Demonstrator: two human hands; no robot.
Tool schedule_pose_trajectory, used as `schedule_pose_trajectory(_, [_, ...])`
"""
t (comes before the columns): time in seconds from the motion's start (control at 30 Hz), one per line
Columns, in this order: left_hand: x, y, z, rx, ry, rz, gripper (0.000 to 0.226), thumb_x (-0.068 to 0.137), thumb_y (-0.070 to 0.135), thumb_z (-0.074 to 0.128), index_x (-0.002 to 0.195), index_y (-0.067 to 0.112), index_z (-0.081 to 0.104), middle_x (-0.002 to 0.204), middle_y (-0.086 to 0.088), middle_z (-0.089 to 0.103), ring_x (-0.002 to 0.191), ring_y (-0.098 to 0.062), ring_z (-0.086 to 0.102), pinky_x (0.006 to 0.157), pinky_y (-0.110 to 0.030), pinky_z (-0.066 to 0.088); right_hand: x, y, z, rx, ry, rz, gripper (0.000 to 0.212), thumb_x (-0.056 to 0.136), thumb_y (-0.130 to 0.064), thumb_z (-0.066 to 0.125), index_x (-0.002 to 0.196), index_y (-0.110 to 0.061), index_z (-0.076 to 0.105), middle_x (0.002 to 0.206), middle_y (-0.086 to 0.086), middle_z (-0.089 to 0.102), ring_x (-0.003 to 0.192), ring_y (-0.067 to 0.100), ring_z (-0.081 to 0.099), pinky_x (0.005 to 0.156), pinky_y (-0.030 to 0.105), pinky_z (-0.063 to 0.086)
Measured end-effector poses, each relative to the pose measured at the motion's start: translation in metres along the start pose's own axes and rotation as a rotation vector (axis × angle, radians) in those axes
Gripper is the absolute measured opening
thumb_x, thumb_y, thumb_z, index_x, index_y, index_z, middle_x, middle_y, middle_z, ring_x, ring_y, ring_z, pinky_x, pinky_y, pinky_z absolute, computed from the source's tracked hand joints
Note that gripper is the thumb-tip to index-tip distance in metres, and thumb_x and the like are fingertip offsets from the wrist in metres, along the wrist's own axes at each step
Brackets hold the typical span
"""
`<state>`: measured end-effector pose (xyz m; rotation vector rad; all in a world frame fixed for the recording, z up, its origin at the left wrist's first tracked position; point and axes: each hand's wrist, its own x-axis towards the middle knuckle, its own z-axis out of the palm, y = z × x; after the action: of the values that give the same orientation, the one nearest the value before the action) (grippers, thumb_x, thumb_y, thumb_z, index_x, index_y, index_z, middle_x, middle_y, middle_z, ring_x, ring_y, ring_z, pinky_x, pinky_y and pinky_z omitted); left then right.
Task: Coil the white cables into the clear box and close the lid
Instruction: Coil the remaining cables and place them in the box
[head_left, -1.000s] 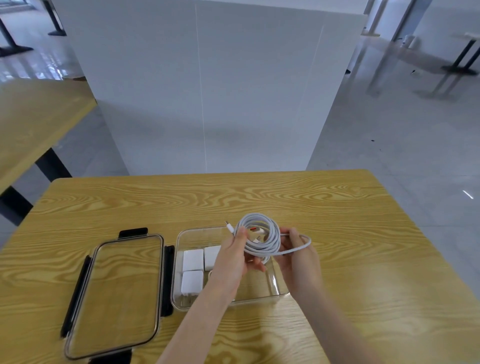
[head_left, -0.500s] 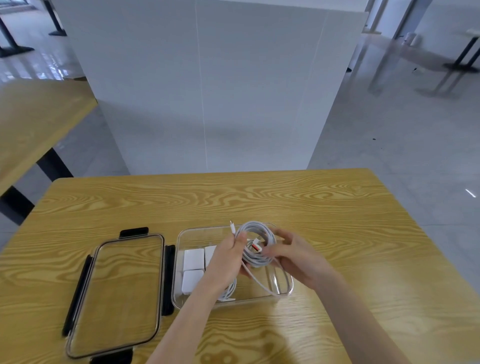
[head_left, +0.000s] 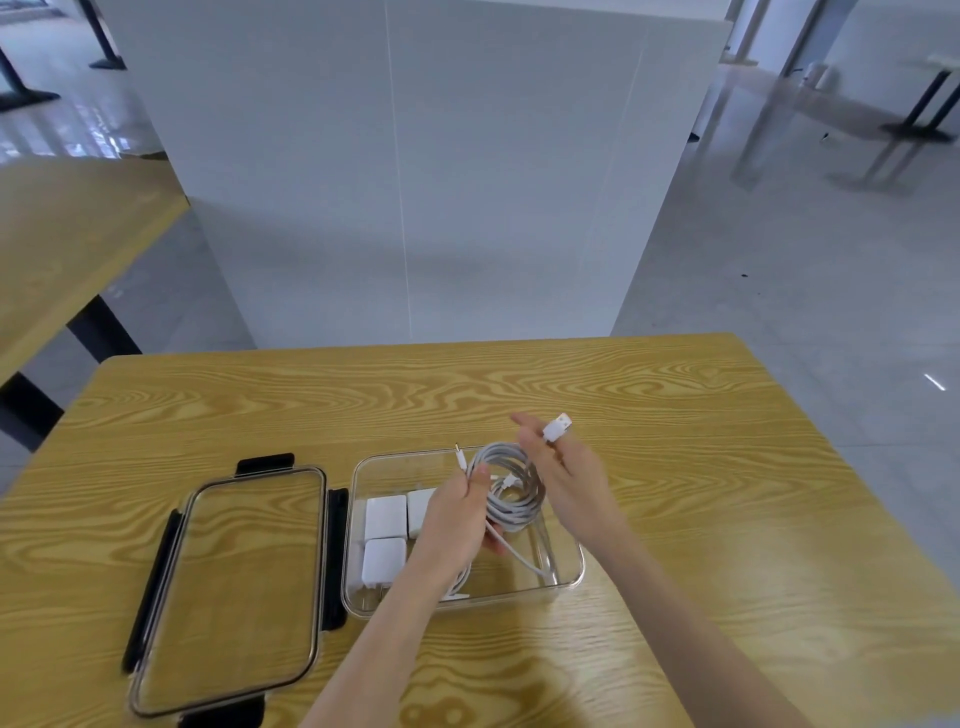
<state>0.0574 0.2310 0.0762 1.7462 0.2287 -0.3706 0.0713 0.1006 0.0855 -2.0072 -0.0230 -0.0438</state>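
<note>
White cable coil (head_left: 506, 488) held above the clear box (head_left: 566, 569), over its far-right part, not yet set down. Left hand (head_left: 457, 519) pinches the near-left side of the coil, thumb over the loops, likely to keep them from springing apart. One small plug end (head_left: 459, 455) sticks up past the left fingers. Right hand (head_left: 563, 467) grips the USB plug (head_left: 557, 428) between fingertips, other fingers spread; a loose tail runs from the coil down into the box, so the last turn probably remains to be wrapped. Box sits near the table's front edge, about centre. Inside, left side: white charger blocks (head_left: 385, 517); another white cable (head_left: 457, 584) lies on the floor of the box, partly hidden by the left forearm. Lid (head_left: 228, 587) lies flat just left of the box, black latches (head_left: 335, 558) out, off and waiting. Wooden table (head_left: 675, 467) otherwise.
</note>
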Motion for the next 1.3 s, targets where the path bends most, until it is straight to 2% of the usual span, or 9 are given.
schedule_pose_trajectory(0.17, [0.004, -0.007, -0.009, -0.109, -0.039, -0.057, 0.024, 0.098, 0.034, 0.035, 0.085, 0.021, 0.051, 0.052, 0.000, 0.057, 0.042, -0.016, 0.054, 0.058, -0.033, 0.051, 0.021, -0.007, -0.031, 0.484, 0.268, 0.175, 0.032, 0.097, -0.029, 0.043, 0.083, -0.014, 0.067, 0.089, 0.002, 0.074, 0.093, 0.015, 0.069, 0.090, 0.030, 0.049])
schedule_pose_trajectory(0.33, [0.000, -0.003, -0.015, -0.213, -0.114, -0.034, 0.027, 0.097, 0.029, 0.040, 0.082, 0.014, 0.055, 0.050, 0.004, 0.056, 0.046, -0.013, 0.051, 0.045, -0.026, 0.048, 0.025, -0.001, -0.064, 0.896, 0.404, 0.200, 0.029, 0.098, -0.025, 0.042, 0.079, -0.007, 0.056, 0.052, -0.001, 0.060, 0.055, 0.017, 0.065, 0.069, 0.033, 0.058])
schedule_pose_trajectory(0.5, [-0.001, 0.000, -0.012, -0.188, -0.114, -0.027, 0.026, 0.097, 0.032, 0.040, 0.092, 0.011, 0.053, 0.065, -0.006, 0.052, 0.050, -0.014, 0.052, 0.044, -0.023, 0.047, 0.029, 0.008, -0.064, 0.521, 0.413, 0.153, 0.029, 0.099, -0.021, 0.039, 0.076, -0.011, 0.054, 0.041, -0.012, 0.034, 0.039, 0.008, 0.034, 0.046, 0.028, 0.045])
schedule_pose_trajectory(0.67, [-0.003, 0.001, -0.006, -0.093, -0.189, 0.087, 0.028, 0.097, 0.033, 0.037, 0.080, 0.014, 0.049, 0.064, -0.006, 0.052, 0.048, -0.013, 0.053, 0.047, -0.021, 0.048, 0.030, 0.006, -0.051, -0.046, 0.158, 0.248, 0.023, 0.097, -0.035, 0.033, 0.081, -0.027, 0.047, 0.064, -0.005, 0.043, 0.058, 0.012, 0.041, 0.058, 0.030, 0.032])
schedule_pose_trajectory(0.8, [-0.003, -0.002, 0.000, -0.010, -0.198, 0.162, 0.029, 0.096, 0.036, 0.038, 0.078, 0.017, 0.048, 0.063, 0.000, 0.054, 0.050, -0.013, 0.055, 0.060, -0.028, 0.051, 0.028, 0.006, -0.039, -0.689, -0.364, 0.293, 0.023, 0.100, -0.023, 0.026, 0.083, -0.016, 0.040, 0.068, 0.003, 0.041, 0.069, 0.025, 0.047, 0.061, 0.031, 0.030])
schedule_pose_trajectory(0.9, [-0.002, -0.005, -0.003, 0.017, -0.214, 0.185, 0.030, 0.096, 0.037, 0.038, 0.077, 0.016, 0.050, 0.063, -0.001, 0.052, 0.051, -0.010, 0.052, 0.060, -0.027, 0.048, 0.024, 0.004, -0.038, -0.639, -0.670, 0.467, 0.039, 0.096, -0.023, 0.034, 0.059, -0.014, 0.042, 0.057, -0.001, 0.041, 0.050, 0.014, 0.033, 0.051, 0.023, 0.030])
schedule_pose_trajectory(1.0, [-0.002, -0.007, -0.006, 0.024, -0.274, 0.162, 0.034, 0.096, 0.036, 0.038, 0.083, 0.008, 0.052, 0.061, -0.002, 0.051, 0.049, -0.009, 0.050, 0.054, -0.021, 0.045, 0.023, 0.001, -0.037, -0.671, -0.820, 0.459, 0.037, 0.093, -0.017, 0.038, 0.058, -0.012, 0.049, 0.055, -0.001, 0.043, 0.047, 0.013, 0.035, 0.050, 0.021, 0.033])
schedule_pose_trajectory(1.13, [-0.001, -0.010, -0.005, -0.034, -0.304, 0.076, 0.037, 0.096, 0.036, 0.039, 0.092, 0.003, 0.054, 0.062, -0.003, 0.053, 0.050, -0.012, 0.050, 0.048, -0.017, 0.042, 0.024, 0.007, -0.035, -0.538, -0.770, 0.351, 0.020, 0.086, -0.005, 0.042, 0.070, -0.005, 0.055, 0.059, 0.006, 0.043, 0.053, 0.014, 0.037, 0.053, 0.023, 0.035])
schedule_pose_trajectory(1.3, [0.003, -0.011, -0.005, -0.181, -0.253, -0.012, 0.030, 0.096, 0.033, 0.042, 0.091, 0.010, 0.061, 0.056, -0.001, 0.055, 0.044, -0.011, 0.051, 0.061, -0.033, 0.046, 0.026, 0.016, -0.039, -0.178, -0.650, 0.377, 0.027, 0.078, 0.003, 0.039, 0.070, -0.006, 0.063, 0.055, 0.001, 0.049, 0.050, 0.010, 0.038, 0.051, 0.021, 0.033])
